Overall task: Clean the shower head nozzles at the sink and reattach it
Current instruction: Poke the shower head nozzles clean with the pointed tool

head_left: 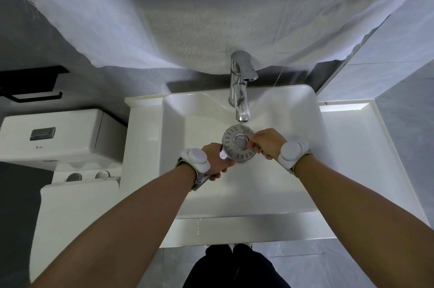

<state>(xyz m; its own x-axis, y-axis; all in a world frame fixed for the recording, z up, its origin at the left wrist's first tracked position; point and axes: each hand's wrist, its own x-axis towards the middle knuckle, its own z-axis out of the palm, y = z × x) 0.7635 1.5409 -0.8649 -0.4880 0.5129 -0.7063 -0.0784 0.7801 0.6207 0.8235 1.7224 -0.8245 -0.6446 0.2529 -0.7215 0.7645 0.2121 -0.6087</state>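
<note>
Shower head (238,143), rigid, likely wet-slick: we grip its handle in our left hand (217,159), right hand (266,143) fingertips apparently rubbing nozzles mid-sink (173,123).

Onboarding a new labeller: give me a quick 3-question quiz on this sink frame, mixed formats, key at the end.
1. True or false: the shower head is held face up over the sink, below the tap.
2. Which of the hands grips the shower head's handle? A) left hand B) right hand C) neither
3. Fill in: the right hand's fingers touch the shower head's ____.

Key
1. True.
2. A. The left hand is wrapped round the handle.
3. Face, near its centre ring; whether they hold a small tool cannot be told.
</note>
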